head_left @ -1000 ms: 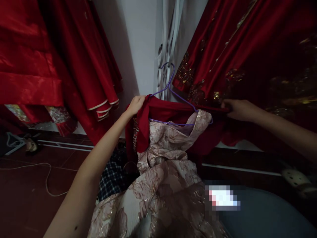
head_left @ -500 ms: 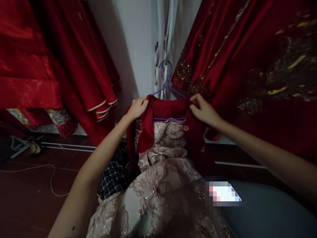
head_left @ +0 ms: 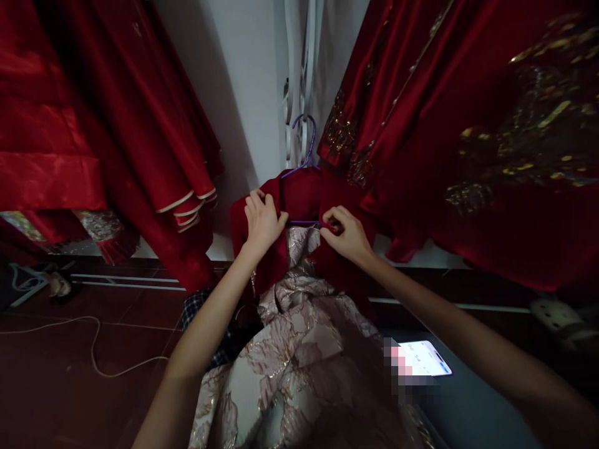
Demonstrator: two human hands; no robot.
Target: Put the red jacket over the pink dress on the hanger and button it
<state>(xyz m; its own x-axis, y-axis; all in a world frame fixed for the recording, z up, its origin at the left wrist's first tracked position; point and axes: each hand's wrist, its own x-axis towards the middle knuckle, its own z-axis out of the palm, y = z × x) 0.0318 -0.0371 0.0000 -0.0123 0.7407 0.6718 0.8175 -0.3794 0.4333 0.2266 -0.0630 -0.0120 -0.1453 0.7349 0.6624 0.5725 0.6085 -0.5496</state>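
A dark red jacket hangs on a purple hanger in front of me. My left hand grips the jacket's left front edge, thumb near the opening. On the opposite side my right hand pinches the right front edge between thumb and curled fingers. Between the two edges shows a pale floral brocade dress with glinting thread. Its skirt spreads down towards me. The hanger's lower bar crosses the opening just above the dress, and its shoulders are covered by the red cloth.
Red garments hang at left, and gold-embroidered red garments at right. White metalwork stands behind the hanger. A lit phone lies on a grey surface. Dark checked cloth and a cable are low at left.
Both hands have moved from the shoulders down to the front edges and closer together. The red fronts now lie further over the dress, covering more of its top and the hanger.
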